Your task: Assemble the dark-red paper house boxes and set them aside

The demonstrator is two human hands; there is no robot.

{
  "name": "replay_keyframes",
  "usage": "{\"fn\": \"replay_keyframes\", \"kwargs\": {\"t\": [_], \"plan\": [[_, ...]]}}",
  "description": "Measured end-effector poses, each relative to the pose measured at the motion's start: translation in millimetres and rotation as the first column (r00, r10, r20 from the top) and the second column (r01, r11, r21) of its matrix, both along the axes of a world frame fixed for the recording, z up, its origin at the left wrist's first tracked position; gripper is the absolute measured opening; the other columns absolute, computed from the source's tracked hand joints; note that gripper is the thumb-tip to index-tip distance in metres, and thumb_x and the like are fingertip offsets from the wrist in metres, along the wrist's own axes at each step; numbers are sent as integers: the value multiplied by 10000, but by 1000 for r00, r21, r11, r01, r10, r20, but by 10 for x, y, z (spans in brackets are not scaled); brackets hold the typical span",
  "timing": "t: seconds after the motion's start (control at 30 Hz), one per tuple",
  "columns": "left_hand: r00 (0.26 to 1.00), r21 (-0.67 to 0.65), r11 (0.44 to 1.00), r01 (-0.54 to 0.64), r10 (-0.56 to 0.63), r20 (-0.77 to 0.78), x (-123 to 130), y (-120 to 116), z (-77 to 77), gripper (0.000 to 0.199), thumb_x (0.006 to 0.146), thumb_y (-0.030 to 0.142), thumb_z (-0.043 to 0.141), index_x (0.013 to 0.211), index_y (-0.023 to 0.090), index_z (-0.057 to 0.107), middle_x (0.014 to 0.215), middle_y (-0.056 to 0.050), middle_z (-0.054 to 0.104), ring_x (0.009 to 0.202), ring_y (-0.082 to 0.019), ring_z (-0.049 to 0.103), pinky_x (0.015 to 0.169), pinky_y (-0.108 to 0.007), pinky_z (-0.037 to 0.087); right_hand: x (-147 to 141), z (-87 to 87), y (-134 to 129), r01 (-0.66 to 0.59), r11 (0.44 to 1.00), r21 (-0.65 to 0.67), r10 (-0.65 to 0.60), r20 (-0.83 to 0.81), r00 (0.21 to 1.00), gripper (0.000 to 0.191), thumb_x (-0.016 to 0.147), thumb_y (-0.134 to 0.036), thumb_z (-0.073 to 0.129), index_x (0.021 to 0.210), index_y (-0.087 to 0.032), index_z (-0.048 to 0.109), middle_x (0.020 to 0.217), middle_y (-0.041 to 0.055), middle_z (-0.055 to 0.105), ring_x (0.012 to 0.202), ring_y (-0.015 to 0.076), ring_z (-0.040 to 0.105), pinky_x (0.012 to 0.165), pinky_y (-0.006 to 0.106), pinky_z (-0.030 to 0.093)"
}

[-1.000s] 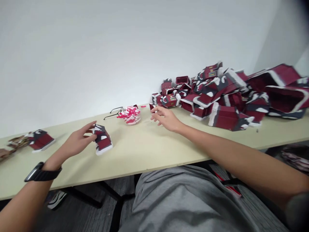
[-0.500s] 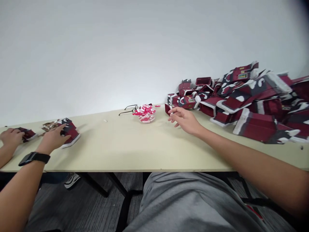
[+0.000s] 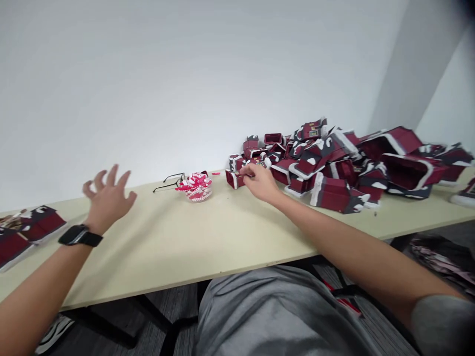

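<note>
The right hand (image 3: 260, 182) is closed, gripping a small dark-red cardboard house model (image 3: 233, 179) at the front of a heaped pile of red-and-white models (image 3: 326, 168) — the left hand (image 3: 107, 199) is open, fingers spread, raised above the beige table (image 3: 178, 242) — a glass jar of pink-and-white pieces (image 3: 195, 189) stands between them.

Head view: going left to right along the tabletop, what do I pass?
Maroon card house → left hand → black glasses → clear cup of pink pieces → maroon card box → right hand → heap of maroon card houses
</note>
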State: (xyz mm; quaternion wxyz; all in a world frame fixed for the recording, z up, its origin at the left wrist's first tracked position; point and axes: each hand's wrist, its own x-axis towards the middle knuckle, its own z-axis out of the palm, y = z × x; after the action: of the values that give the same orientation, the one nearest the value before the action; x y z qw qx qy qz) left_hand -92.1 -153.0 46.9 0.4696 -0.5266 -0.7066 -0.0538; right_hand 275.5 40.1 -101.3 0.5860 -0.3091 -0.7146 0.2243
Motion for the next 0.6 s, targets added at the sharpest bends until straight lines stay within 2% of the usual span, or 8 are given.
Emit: {"fn": "replay_keyframes", "kwargs": {"t": [0.07,0.13,0.23,0.3,0.37,0.43,0.5,0.6], "plan": [[986,-41,986,163,-165,-36,361,301,-81,595,999,449,359,1513,220,551,1703,-140,371,1555,-416,326,1222,-684,246,280,173,79,217,963,158,-218,-13,976,290,901,-175,531,1137,-151,698,1252,115,696,1262,243,596,1166,436,465],[953,-92,949,302,-304,-12,636,537,-162,532,989,433,400,1435,239,616,1605,-136,515,1483,-377,436,1230,-632,245,668,328,187,405,875,266,-416,-14,909,329,919,-243,579,1213,-141,685,1409,158,614,1383,300,513,1240,516,392],[928,-183,910,371,-359,97,878,812,-229,503,978,456,423,1367,237,655,1406,-145,677,1357,-341,550,1208,-584,274,1308,411,400,546,797,256,-589,130,798,640,857,-507,743,1354,-122,626,1555,221,479,1442,395,452,1192,609,407],[944,-262,910,320,-282,174,947,966,-225,508,962,488,431,1317,221,676,1271,-161,734,1270,-343,602,1166,-563,315,1644,360,531,538,823,183,-566,341,751,707,790,-607,792,1291,-122,676,1357,238,623,1268,375,582,1098,568,491],[959,-369,900,233,-149,241,967,1102,-199,476,927,501,458,1193,198,712,1140,-170,761,1138,-335,654,1115,-542,356,1843,281,612,501,854,140,-502,479,721,655,771,-562,823,1225,-101,720,1145,221,698,1094,329,662,1010,499,540],[957,-458,873,168,-33,288,955,1212,-172,421,882,507,495,1024,183,723,1041,-165,766,1012,-316,676,1066,-525,391,1914,230,630,483,862,153,-489,500,715,574,787,-493,821,1190,-92,747,1086,205,706,1032,291,683,979,442,547],[948,-486,859,158,6,318,933,1282,-157,396,842,519,525,935,187,719,993,-151,766,955,-305,680,1028,-503,418,1906,240,595,491,856,163,-504,476,721,492,804,-422,806,1185,-113,766,1117,186,702,1048,274,681,990,421,545],[938,-471,864,178,-5,346,924,1306,-167,394,817,505,542,994,216,742,1011,-133,777,978,-316,692,1006,-481,434,1841,358,472,493,856,158,-510,418,752,429,779,-330,809,1170,-155,787,1170,153,682,1055,255,666,1024,435,551]]}}
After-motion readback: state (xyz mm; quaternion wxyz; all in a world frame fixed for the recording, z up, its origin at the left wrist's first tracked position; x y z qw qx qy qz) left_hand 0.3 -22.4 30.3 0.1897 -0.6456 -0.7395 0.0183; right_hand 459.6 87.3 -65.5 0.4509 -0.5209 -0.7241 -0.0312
